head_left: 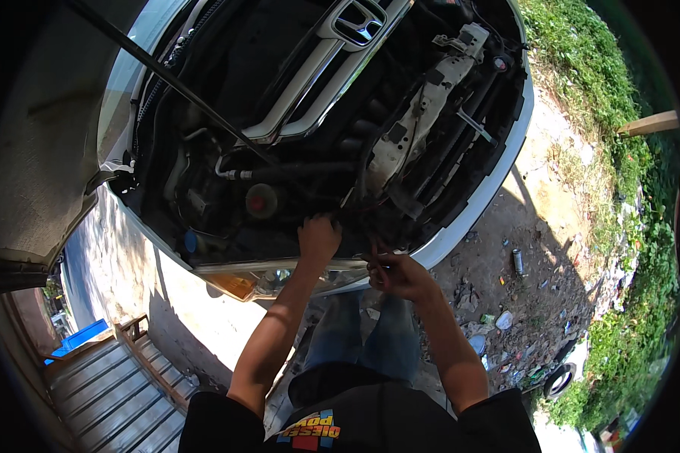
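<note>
At the near front corner of a white car's engine bay, my left hand [319, 238] reaches in over the headlight [279, 278]. Its fingers bend down into the shadow, and the tips are hidden. To its right, my right hand [404, 278] is closed round a slim tool with red handles [376, 253], which looks like pliers. The tool's far end points into the dark gap behind the bumper edge, where I cannot make out what it touches. Thin dark and reddish wires run near both hands. A pale front crossmember [415, 121] extends away beyond them.
A chrome grille [310, 90] lies across the engine. A black prop rod [174, 79] slants over the bay. A reservoir with a red cap [258, 204] and a blue cap [190, 241] sit left of my hands. Littered ground with a spray can [517, 262] lies right; slatted metal [117, 377] lower left.
</note>
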Demonstrator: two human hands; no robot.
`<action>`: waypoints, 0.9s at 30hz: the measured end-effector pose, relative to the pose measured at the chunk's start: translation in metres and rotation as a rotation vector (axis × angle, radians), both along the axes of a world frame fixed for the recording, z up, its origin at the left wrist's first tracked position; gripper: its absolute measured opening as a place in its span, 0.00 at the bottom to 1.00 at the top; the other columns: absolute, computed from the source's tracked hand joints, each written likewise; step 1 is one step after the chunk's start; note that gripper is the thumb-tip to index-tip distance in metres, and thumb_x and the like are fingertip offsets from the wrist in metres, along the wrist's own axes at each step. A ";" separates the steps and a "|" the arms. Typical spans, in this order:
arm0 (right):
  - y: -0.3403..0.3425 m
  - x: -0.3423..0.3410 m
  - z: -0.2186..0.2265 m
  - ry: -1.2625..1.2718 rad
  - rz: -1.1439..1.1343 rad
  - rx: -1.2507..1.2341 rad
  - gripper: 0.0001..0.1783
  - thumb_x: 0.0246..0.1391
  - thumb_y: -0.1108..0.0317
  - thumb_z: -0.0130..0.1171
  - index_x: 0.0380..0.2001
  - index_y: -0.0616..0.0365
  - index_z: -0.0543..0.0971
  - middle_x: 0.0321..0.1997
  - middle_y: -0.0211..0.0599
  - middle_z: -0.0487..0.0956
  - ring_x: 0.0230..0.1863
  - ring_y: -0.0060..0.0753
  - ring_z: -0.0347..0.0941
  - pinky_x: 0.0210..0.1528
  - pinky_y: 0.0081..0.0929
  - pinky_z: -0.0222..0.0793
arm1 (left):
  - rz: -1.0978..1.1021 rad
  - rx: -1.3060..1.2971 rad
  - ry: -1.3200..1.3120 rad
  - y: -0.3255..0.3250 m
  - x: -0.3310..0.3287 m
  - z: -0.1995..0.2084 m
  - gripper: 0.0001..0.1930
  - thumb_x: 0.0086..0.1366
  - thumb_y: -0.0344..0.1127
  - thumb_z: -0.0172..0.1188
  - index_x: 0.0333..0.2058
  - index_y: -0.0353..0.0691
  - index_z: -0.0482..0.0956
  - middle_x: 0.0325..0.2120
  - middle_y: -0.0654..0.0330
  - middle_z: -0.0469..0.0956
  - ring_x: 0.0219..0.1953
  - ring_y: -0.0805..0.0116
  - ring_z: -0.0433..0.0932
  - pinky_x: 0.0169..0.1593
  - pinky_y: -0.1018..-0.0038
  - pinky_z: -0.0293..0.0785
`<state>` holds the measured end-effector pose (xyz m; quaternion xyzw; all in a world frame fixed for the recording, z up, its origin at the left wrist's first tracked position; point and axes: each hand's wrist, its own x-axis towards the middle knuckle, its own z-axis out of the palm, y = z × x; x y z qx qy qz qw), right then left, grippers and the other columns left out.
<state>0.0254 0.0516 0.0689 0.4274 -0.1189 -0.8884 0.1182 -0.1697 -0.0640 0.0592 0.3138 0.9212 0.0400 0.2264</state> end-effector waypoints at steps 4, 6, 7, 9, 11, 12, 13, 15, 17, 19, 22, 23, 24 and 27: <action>0.009 0.003 0.024 -0.001 0.405 0.318 0.14 0.68 0.64 0.55 0.48 0.61 0.80 0.35 0.32 0.79 0.29 0.23 0.73 0.29 0.23 0.73 | -0.021 0.184 -0.018 -0.015 0.011 0.013 0.11 0.63 0.36 0.59 0.40 0.39 0.84 0.40 0.49 0.81 0.45 0.45 0.78 0.50 0.52 0.74; 0.013 0.002 0.025 -0.028 0.619 0.418 0.16 0.68 0.64 0.54 0.50 0.64 0.79 0.39 0.36 0.84 0.26 0.24 0.76 0.30 0.23 0.75 | -0.051 0.298 0.037 -0.020 0.017 0.015 0.10 0.63 0.35 0.59 0.41 0.39 0.83 0.40 0.52 0.80 0.44 0.48 0.77 0.50 0.55 0.73; 0.017 0.001 0.026 -0.034 0.636 0.418 0.16 0.68 0.64 0.54 0.50 0.64 0.79 0.39 0.36 0.84 0.26 0.24 0.76 0.30 0.23 0.75 | -0.035 0.300 0.030 -0.020 0.018 0.015 0.10 0.63 0.35 0.59 0.41 0.39 0.83 0.40 0.52 0.80 0.44 0.48 0.77 0.50 0.55 0.73; 0.025 0.001 0.029 -0.029 0.692 0.582 0.17 0.67 0.66 0.54 0.52 0.66 0.76 0.43 0.42 0.85 0.27 0.26 0.77 0.29 0.25 0.77 | -0.035 0.283 0.038 -0.021 0.019 0.015 0.11 0.63 0.35 0.59 0.42 0.38 0.82 0.41 0.53 0.80 0.45 0.52 0.77 0.51 0.58 0.73; 0.027 0.011 0.024 0.023 0.794 0.587 0.12 0.65 0.68 0.53 0.46 0.64 0.78 0.41 0.42 0.82 0.32 0.29 0.79 0.31 0.30 0.80 | 0.010 0.299 0.045 -0.020 0.020 0.013 0.10 0.62 0.34 0.59 0.41 0.39 0.83 0.41 0.53 0.80 0.44 0.52 0.78 0.50 0.58 0.73; 0.026 0.003 0.050 0.029 0.862 0.625 0.13 0.65 0.68 0.53 0.47 0.64 0.78 0.41 0.43 0.83 0.33 0.30 0.80 0.33 0.30 0.81 | 0.045 0.307 0.063 -0.023 0.019 0.012 0.09 0.62 0.34 0.59 0.39 0.40 0.83 0.40 0.54 0.80 0.44 0.52 0.78 0.50 0.57 0.73; 0.025 -0.001 0.066 0.027 0.922 0.669 0.13 0.64 0.68 0.53 0.47 0.64 0.77 0.41 0.44 0.84 0.33 0.31 0.81 0.34 0.30 0.82 | 0.071 0.314 0.054 -0.021 0.020 0.012 0.09 0.62 0.34 0.59 0.39 0.40 0.83 0.40 0.54 0.80 0.44 0.52 0.78 0.50 0.57 0.73; 0.031 0.011 0.050 0.032 1.012 0.784 0.16 0.62 0.67 0.54 0.49 0.64 0.78 0.37 0.47 0.84 0.35 0.39 0.82 0.32 0.34 0.81 | 0.090 0.348 0.088 -0.017 0.022 0.013 0.10 0.62 0.35 0.59 0.40 0.41 0.83 0.40 0.55 0.80 0.44 0.52 0.78 0.49 0.58 0.74; 0.045 0.022 0.036 0.536 1.665 2.166 0.15 0.63 0.65 0.54 0.46 0.63 0.79 0.35 0.51 0.83 0.37 0.51 0.82 0.37 0.41 0.80 | 0.153 0.378 0.078 -0.012 0.021 0.013 0.09 0.61 0.33 0.59 0.40 0.40 0.83 0.40 0.55 0.80 0.44 0.52 0.78 0.49 0.59 0.75; 0.053 -0.007 0.057 0.247 1.774 2.039 0.13 0.65 0.66 0.50 0.44 0.62 0.79 0.37 0.55 0.81 0.41 0.61 0.79 0.42 0.48 0.78 | 0.205 0.402 0.071 -0.018 0.020 0.019 0.09 0.61 0.32 0.59 0.40 0.40 0.82 0.41 0.55 0.80 0.44 0.53 0.78 0.49 0.60 0.75; 0.050 -0.042 0.076 0.054 1.735 2.526 0.13 0.68 0.64 0.48 0.39 0.62 0.79 0.37 0.52 0.79 0.40 0.58 0.76 0.40 0.50 0.74 | 0.259 0.863 0.045 -0.031 0.021 0.035 0.11 0.58 0.23 0.59 0.40 0.40 0.81 0.41 0.55 0.78 0.44 0.53 0.78 0.47 0.61 0.76; 0.053 -0.049 0.069 0.056 1.634 2.637 0.14 0.67 0.63 0.48 0.39 0.62 0.78 0.37 0.51 0.78 0.40 0.55 0.74 0.39 0.49 0.71 | 0.237 0.957 0.059 -0.040 0.029 0.040 0.13 0.57 0.20 0.58 0.40 0.40 0.80 0.41 0.55 0.77 0.44 0.54 0.77 0.47 0.62 0.76; 0.054 -0.055 0.063 0.075 1.520 2.741 0.15 0.67 0.62 0.48 0.38 0.63 0.78 0.36 0.49 0.76 0.40 0.53 0.71 0.38 0.48 0.68 | 0.217 1.042 0.081 -0.053 0.038 0.045 0.15 0.55 0.16 0.58 0.40 0.39 0.80 0.41 0.55 0.77 0.43 0.55 0.77 0.46 0.62 0.76; 0.057 -0.065 0.064 0.367 1.478 3.028 0.17 0.67 0.61 0.48 0.36 0.64 0.78 0.36 0.48 0.74 0.40 0.49 0.68 0.41 0.44 0.64 | 0.366 1.074 -0.062 -0.088 0.089 0.043 0.16 0.54 0.16 0.58 0.41 0.39 0.80 0.40 0.55 0.77 0.39 0.53 0.78 0.40 0.62 0.76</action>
